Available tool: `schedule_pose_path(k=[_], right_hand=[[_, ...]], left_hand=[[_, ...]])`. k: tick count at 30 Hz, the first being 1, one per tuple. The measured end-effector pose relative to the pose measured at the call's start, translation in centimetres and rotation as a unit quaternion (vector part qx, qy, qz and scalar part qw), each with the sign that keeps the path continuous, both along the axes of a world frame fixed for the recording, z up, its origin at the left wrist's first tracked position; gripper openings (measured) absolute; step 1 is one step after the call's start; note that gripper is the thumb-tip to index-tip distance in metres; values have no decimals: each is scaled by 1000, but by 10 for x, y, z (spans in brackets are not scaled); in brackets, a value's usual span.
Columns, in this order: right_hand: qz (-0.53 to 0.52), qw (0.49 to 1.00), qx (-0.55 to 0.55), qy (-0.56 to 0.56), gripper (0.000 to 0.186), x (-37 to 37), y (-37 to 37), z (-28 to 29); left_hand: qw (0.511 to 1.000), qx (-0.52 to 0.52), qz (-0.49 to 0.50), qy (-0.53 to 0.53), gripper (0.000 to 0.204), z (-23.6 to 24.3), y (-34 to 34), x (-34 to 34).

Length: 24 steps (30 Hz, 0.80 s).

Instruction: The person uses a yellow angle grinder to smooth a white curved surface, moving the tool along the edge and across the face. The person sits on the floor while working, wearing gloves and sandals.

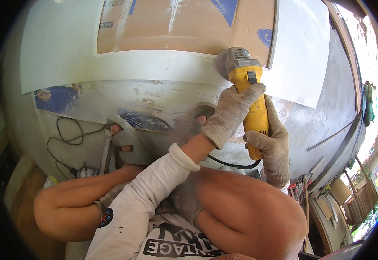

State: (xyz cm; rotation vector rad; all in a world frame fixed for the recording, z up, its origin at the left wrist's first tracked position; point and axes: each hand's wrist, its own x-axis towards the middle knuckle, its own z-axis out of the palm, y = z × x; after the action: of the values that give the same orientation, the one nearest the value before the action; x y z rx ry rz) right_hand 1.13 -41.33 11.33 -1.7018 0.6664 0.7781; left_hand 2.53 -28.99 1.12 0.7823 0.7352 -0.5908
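Both of my hands wear dusty knitted gloves and are closed around a yellow and grey angle grinder (257, 116). My left hand (234, 108) grips its body just behind the grey head. Lower down, my right hand (272, 145) wraps the rear end of the handle. The grinder's head is over the lower strip of a white panel (154, 65), near the bottom right corner of its rectangular opening. Brown cardboard (180, 30) with blue print shows through that opening. Most of the disc is hidden by the head, so its contact with the panel is unclear.
A black power cord (236, 166) runs from the grinder past my knee. On the left lie a thin dark cable (69, 141) and a white bottle or can (87, 172). Scuffed blue-printed cardboard (58, 99) lies below the panel. Dust hazes the air near my feet. A wooden chair (361, 206) stands far right.
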Motion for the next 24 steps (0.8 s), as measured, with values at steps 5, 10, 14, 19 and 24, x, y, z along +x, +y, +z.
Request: schedule_pose_path(k=[5, 10, 14, 19, 24], right_hand=[[-36, 999, -6, -3, 100, -4, -5, 2], [-68, 998, -11, 6, 98, -5, -8, 6], [-79, 996, -34, -4, 96, -7, -11, 11], [-86, 996, -20, -27, 96, -12, -12, 13], [-51, 998, 31, -30, 100, -11, 1, 7]], left_hand=[[1000, -26, -9, 1, 52, 1, -9, 1], [1000, -18, -24, -2, 51, -1, -22, 4], [998, -50, -44, -5, 55, 2, -30, 10], [995, 12, -102, -7, 55, 10, -28, 15], [999, 44, -2, -7, 58, 21, -3, 7]])
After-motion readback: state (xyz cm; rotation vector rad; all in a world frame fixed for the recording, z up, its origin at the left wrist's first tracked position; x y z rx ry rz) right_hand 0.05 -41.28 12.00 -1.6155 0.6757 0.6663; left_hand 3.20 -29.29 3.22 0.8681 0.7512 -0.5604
